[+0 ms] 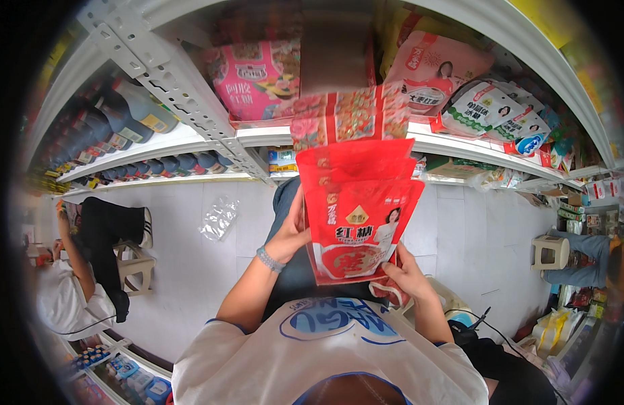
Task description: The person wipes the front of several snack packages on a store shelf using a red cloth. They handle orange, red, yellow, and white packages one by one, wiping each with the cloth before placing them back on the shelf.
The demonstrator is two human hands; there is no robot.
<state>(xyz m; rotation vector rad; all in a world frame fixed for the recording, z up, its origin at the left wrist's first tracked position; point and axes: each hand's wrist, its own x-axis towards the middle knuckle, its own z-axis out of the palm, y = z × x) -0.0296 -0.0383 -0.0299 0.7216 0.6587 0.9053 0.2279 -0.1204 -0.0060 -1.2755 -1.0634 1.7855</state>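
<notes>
My left hand and my right hand hold a stack of red brown-sugar pouches between them, over my lap. The left hand grips the stack's left side, the right hand its lower right corner. Beyond the red pouches, floral-patterned packs reach up to the shelf edge; whether they belong to the same stack I cannot tell. A red patterned cloth or pack lies below, near my right wrist. On the shelf ahead, a pink pouch stands left of a dark gap, and pale pink pouches stand to the right.
White metal shelving curves across the front, with dark bottles on the left and white rock-sugar pouches on the right. Clear plastic wrap lies on the floor. A person is at the left by a stool; another person's legs show right.
</notes>
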